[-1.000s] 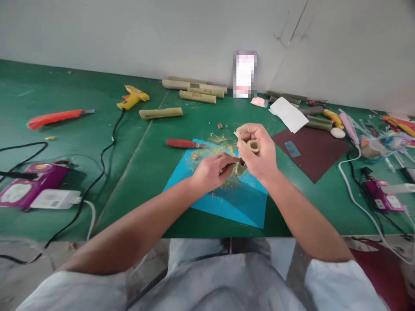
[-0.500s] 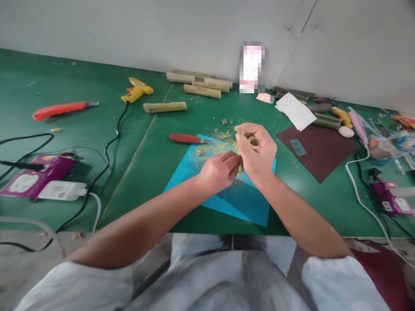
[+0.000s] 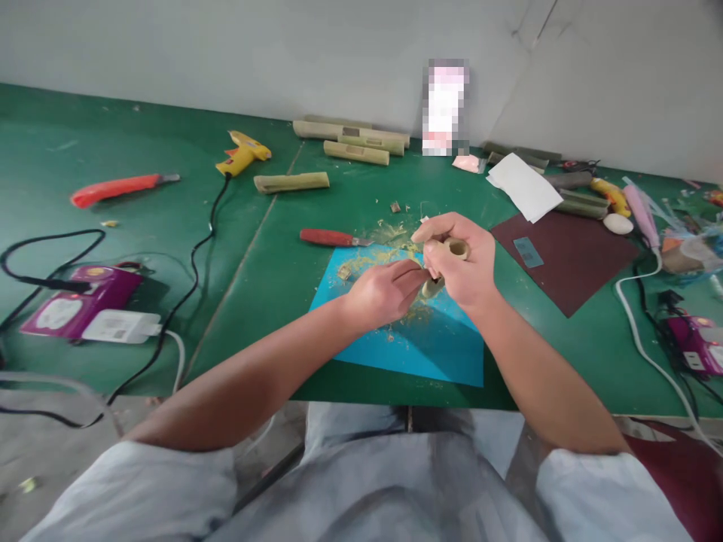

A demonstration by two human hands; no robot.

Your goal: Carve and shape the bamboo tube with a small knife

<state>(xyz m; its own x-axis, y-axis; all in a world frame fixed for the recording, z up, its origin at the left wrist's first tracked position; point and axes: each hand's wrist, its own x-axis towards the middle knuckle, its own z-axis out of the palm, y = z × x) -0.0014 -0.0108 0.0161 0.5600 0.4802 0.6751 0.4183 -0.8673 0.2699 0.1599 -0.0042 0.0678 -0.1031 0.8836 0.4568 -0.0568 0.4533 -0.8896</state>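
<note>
My right hand [image 3: 466,263] is wrapped round a short bamboo tube [image 3: 432,287]. The tube's hollow end shows above the hand, and its lower end sticks out beneath the fingers. Against its side, my left hand [image 3: 387,293] is closed in a pinch; whatever lies between those fingertips is hidden. Both hands are over a blue sheet [image 3: 418,354] strewn with pale shavings. Left of the hands lies a red-handled carving knife [image 3: 330,238], its blade pointing right. A small bamboo chip [image 3: 344,272] rests at the sheet's left side.
Several bamboo pieces [image 3: 355,153] lie along the wall. To the left are a yellow glue gun [image 3: 242,154], a red cutter [image 3: 116,190] and a purple power strip [image 3: 79,305] with cables. White paper [image 3: 523,188] overlaps a dark brown sheet [image 3: 565,263] on the right.
The camera view has shifted slightly. The tube has tilted a little in my right hand, and more of its lower end shows. My left hand stays pinched beside it.
</note>
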